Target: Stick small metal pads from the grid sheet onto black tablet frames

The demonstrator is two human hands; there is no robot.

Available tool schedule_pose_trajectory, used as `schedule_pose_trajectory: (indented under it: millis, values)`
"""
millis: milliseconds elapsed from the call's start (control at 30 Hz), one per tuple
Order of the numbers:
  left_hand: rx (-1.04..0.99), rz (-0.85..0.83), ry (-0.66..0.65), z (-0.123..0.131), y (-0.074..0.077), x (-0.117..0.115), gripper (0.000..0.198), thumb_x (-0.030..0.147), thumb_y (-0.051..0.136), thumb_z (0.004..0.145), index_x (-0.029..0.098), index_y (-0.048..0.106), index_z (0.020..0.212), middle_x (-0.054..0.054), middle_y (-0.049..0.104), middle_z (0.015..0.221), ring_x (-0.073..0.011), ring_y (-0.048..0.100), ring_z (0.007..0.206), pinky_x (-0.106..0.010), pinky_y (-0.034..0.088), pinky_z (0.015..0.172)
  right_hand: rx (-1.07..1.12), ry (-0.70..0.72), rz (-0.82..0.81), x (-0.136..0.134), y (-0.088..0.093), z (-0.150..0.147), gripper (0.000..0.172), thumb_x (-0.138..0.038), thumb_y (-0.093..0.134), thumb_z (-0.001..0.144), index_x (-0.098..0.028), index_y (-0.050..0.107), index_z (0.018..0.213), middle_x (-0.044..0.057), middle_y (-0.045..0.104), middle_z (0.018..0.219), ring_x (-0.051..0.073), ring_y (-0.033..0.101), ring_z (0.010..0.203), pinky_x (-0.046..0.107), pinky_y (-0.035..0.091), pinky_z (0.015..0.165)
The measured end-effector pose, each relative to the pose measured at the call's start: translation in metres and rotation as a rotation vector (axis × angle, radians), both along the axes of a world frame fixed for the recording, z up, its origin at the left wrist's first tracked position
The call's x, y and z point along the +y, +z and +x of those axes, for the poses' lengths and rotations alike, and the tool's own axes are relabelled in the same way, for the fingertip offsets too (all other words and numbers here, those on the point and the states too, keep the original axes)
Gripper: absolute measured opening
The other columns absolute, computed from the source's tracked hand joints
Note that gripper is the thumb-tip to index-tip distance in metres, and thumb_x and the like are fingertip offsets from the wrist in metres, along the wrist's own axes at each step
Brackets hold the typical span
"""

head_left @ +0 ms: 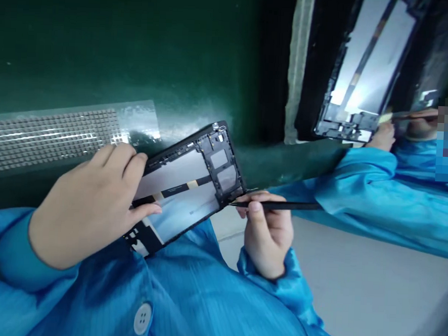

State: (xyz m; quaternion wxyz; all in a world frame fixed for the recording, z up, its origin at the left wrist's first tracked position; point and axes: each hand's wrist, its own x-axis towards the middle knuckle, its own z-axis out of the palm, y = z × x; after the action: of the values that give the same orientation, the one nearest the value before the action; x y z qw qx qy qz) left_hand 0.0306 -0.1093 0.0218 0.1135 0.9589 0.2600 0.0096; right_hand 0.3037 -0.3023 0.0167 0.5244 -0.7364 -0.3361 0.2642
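My left hand grips the long edge of a black tablet frame, with its fingers over the edge and the thumb across the silver inner panel. A yellow-edged black strip crosses that panel. My right hand pinches a slim black pry tool. The tool's tip touches the frame's lower corner. Blue smock sleeves cover both wrists.
A clear sheet of small grey square pads lies against a dark green surface. At upper right, a similar frame and blue-sleeved hand look like a reflection. A pale grey surface spreads below.
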Motion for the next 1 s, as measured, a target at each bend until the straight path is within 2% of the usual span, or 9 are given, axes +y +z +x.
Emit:
schedule_pose_trajectory:
  millis: [133,300,467,600,733,800,867,933,1000]
  values:
    - [0.012,-0.039,0.044,0.002,-0.004,0.001,0.095,0.087,0.011,0.106,0.015,0.068,0.132,-0.023,0.065,0.115,-0.0437,0.066,0.102,-0.062,0.062,0.082,-0.114,0.06,0.107,-0.012,-0.022,-0.006,0.006,-0.025,0.068,0.113,-0.03,0.07,0.117,0.004,0.077,0.103,0.021,0.077,0.099,0.036,0.064,0.079]
    - [0.047,-0.145,0.054,-0.003,-0.007,0.01,0.092,0.097,0.017,0.099,0.024,0.067,0.124,-0.019,0.063,0.113,-0.0436,0.063,0.1,-0.062,0.058,0.08,-0.162,0.071,0.15,-0.006,-0.033,-0.008,0.006,-0.025,0.066,0.113,-0.03,0.067,0.116,0.004,0.076,0.103,0.021,0.076,0.095,0.035,0.064,0.072]
    - [0.035,-0.161,0.074,-0.006,-0.009,0.009,0.086,0.098,0.022,0.099,0.026,0.063,0.119,-0.016,0.059,0.11,-0.0421,0.062,0.097,-0.064,0.058,0.082,-0.221,0.103,0.148,-0.006,-0.032,-0.01,0.013,-0.021,0.063,0.113,-0.03,0.066,0.121,0.004,0.075,0.106,0.02,0.077,0.095,0.033,0.065,0.071]
    - [0.039,-0.196,0.096,-0.004,-0.007,0.011,0.088,0.1,0.024,0.097,0.026,0.063,0.123,-0.016,0.059,0.111,-0.0435,0.062,0.099,-0.065,0.059,0.082,-0.327,0.194,0.137,-0.009,-0.024,-0.002,0.025,-0.013,0.072,0.104,-0.03,0.073,0.122,0.005,0.079,0.106,0.023,0.078,0.099,0.042,0.068,0.086]
    - [0.012,-0.233,0.147,-0.007,-0.009,0.011,0.087,0.103,0.037,0.094,0.027,0.066,0.125,-0.015,0.061,0.113,-0.0437,0.064,0.101,-0.064,0.06,0.084,-0.347,0.045,0.194,-0.021,-0.016,0.004,0.019,-0.022,0.064,0.108,-0.031,0.079,0.115,0.005,0.081,0.111,0.026,0.078,0.106,0.048,0.065,0.097]
    - [-0.042,-0.239,0.15,-0.007,-0.013,0.004,0.085,0.098,0.045,0.097,0.026,0.068,0.134,-0.017,0.064,0.12,-0.0463,0.067,0.111,-0.066,0.061,0.094,-0.221,0.081,0.129,-0.029,-0.015,-0.006,0.02,-0.023,0.062,0.109,-0.031,0.08,0.108,0.002,0.081,0.102,0.022,0.078,0.093,0.039,0.066,0.086]
    - [-0.126,-0.221,0.149,-0.003,-0.018,-0.008,0.082,0.091,0.045,0.103,0.022,0.066,0.143,-0.019,0.067,0.127,-0.0474,0.068,0.12,-0.066,0.061,0.102,-0.115,0.256,0.024,-0.034,-0.019,-0.027,0.012,-0.027,0.077,0.1,-0.032,0.081,0.111,-0.002,0.08,0.086,0.018,0.075,0.07,0.03,0.063,0.062]
    - [-0.256,-0.229,0.172,0.006,-0.023,-0.02,0.076,0.084,0.049,0.107,0.018,0.066,0.143,-0.018,0.07,0.123,-0.0444,0.071,0.117,-0.061,0.063,0.097,-0.067,0.318,0.016,-0.033,-0.024,-0.049,0.042,-0.036,0.087,0.094,-0.034,0.074,0.134,-0.004,0.082,0.084,0.018,0.074,0.059,0.028,0.06,0.05]
    - [-0.418,-0.273,0.202,0.015,-0.024,-0.026,0.063,0.073,0.058,0.11,0.019,0.067,0.14,-0.015,0.073,0.121,-0.038,0.074,0.112,-0.052,0.064,0.092,-0.047,0.249,0.063,-0.025,-0.026,-0.062,0.063,-0.043,0.08,0.103,-0.038,0.053,0.16,0.001,0.087,0.111,0.02,0.085,0.079,0.029,0.069,0.063]
